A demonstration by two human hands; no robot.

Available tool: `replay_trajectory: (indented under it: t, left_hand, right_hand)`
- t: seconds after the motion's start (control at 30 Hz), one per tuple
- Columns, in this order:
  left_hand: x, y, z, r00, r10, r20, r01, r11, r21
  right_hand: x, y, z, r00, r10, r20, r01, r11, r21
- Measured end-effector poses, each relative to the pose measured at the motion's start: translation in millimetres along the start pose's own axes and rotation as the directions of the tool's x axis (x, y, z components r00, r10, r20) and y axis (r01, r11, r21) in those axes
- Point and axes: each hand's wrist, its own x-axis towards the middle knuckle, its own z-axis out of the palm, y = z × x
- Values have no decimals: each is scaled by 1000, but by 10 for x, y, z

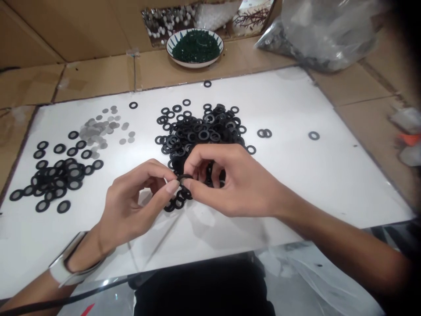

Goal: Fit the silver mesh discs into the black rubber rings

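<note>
Between the fingertips of both hands is a black rubber ring washer [184, 177], seen nearly edge-on. My left hand [140, 199] pinches its left side with thumb and forefinger. From the right, my right hand [230, 182] grips the same washer, its other fingers curled and partly hidden. Directly behind and below the hands lies a big heap of black ring washers [204, 134]. Over on the left is a smaller pile of black washers with grey centres [59, 173]. Loose small grey discs [97, 131] lie scattered just behind that pile.
A white board [296, 184] covers the work surface. Behind it stands a plate [169, 52] of dark green bits against a cardboard wall [82, 28]. A clear plastic bag [329, 33] sits at the back right. Single washers [313, 135] lie apart on the right.
</note>
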Motion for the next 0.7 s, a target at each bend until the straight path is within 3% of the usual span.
replay_trajectory:
  t: [0.13,0.33,0.7]
  left_hand:
    - [-1,21,1,1000,-2,2,2,1000,-24]
    - [-18,18,4,997,-54,-53,51,997,-50]
    - [-41,-8,13,989,-141,-34,134,977,-165]
  right_hand:
    - [0,-1,38,999,19,-28,-17,997,82]
    - [22,19,22,997,76,19,-79,974,212]
    - [39,86,21,995,87,57,-100,956,277]
